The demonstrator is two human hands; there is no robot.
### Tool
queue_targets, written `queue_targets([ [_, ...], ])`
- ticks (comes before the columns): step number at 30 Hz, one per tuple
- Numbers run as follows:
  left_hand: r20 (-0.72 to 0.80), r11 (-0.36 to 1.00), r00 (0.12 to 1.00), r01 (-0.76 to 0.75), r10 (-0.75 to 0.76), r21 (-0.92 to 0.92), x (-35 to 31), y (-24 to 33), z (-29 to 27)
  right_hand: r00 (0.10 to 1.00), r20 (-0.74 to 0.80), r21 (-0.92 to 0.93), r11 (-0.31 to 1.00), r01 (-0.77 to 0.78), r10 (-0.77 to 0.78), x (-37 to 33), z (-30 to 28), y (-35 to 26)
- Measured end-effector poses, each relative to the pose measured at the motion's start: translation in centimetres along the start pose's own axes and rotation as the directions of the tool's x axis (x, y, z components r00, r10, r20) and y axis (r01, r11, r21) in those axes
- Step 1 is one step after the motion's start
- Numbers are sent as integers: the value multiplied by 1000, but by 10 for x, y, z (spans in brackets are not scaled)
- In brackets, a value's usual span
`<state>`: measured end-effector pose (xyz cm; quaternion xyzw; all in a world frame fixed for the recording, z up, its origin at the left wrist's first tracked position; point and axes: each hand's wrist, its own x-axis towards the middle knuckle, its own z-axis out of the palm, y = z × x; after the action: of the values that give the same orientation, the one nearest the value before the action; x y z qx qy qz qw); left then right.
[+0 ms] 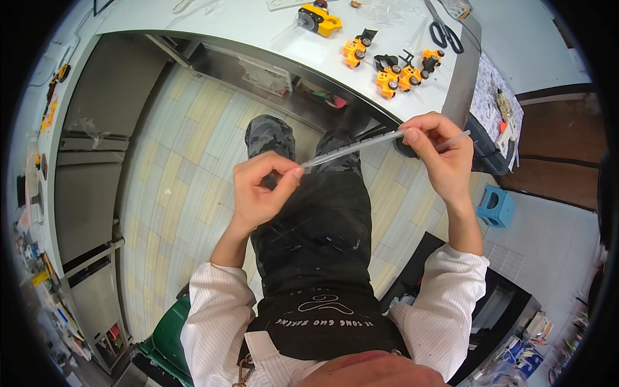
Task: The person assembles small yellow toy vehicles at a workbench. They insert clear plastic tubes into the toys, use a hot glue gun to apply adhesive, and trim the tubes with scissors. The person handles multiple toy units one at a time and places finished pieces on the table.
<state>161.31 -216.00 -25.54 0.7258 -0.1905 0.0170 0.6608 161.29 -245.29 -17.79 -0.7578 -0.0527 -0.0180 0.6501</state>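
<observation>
A long, thin, clear plastic strip is stretched over my lap, slanting up to the right. Thumb and forefinger of my left hand pinch its left end. My right hand grips it near the other end, and a short length sticks out past the fingers. Whether the strip is a flat film or a hollow tube, I cannot tell. Beneath it are my black apron and camouflage trousers. Both hands are in the air, in front of the white table's edge.
Several small yellow toy construction vehicles stand on the table, with a larger yellow toy farther left. Black-handled scissors lie at the right. A blue stool is on the floor to the right; a green chair is at lower left.
</observation>
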Motion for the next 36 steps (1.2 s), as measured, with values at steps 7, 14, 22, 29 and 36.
queue_targets([
  [7,95,971,972,-201,214,-128,1,-1,-2,1000,23,67,998,-12,10,-2,-6,5],
  [14,233,737,938,-34,257,-675,3,-5,4,993,109,139,989,-58,43,-7,-10,5],
  [22,2,998,999,39,-39,-44,-1,-5,11,999,-31,12,999,29,-29,-12,-6,10],
  [29,64,979,993,-91,104,-180,5,3,11,992,-85,64,993,103,-98,-6,-12,21],
  [36,-30,962,981,-194,192,-193,8,4,-19,911,-395,38,988,149,-122,-6,-68,28],
])
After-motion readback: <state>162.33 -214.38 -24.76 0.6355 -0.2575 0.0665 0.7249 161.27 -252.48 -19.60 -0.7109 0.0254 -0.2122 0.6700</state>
